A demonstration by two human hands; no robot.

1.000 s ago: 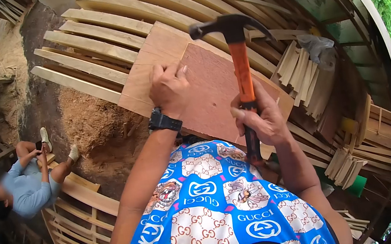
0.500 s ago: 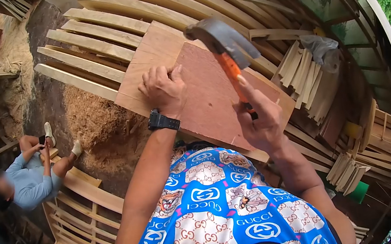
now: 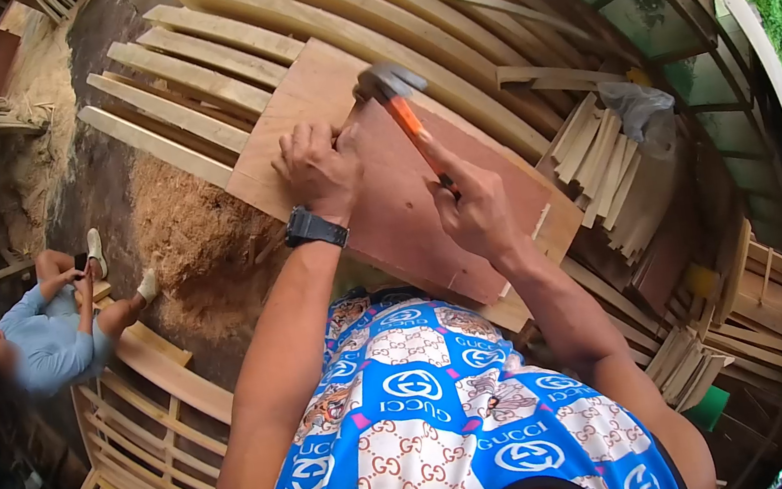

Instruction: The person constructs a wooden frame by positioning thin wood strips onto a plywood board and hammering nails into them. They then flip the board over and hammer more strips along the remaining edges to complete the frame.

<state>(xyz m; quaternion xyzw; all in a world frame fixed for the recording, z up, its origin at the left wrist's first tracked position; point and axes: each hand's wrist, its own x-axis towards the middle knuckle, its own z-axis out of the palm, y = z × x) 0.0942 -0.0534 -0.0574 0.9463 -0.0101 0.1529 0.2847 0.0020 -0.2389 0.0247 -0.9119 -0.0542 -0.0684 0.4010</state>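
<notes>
My right hand (image 3: 479,213) is wrapped round the handle of a claw hammer (image 3: 411,125) with an orange grip and a dark metal head. The hammer's head is low over the far left end of a reddish-brown panel (image 3: 414,231), close to my left hand's fingertips. My left hand (image 3: 322,172) rests at that end with its fingers curled in; what they pinch, if anything, is hidden. Under the panel lies a larger light plywood board (image 3: 289,118), which shows along its edges. A dark watch (image 3: 315,228) is on my left wrist.
Long timber planks (image 3: 183,71) lie under and beyond the board. Sawdust (image 3: 189,214) heaps on the ground at left. A seated person in light blue (image 3: 56,335) is near a slatted wooden bench (image 3: 154,452). Bundled wood strips (image 3: 590,154) and a plastic bag (image 3: 641,106) are at right.
The hammer has swung down and to the left, its head now nearer the panel and my left hand. My left hand stays at nearly the same spot on the panel.
</notes>
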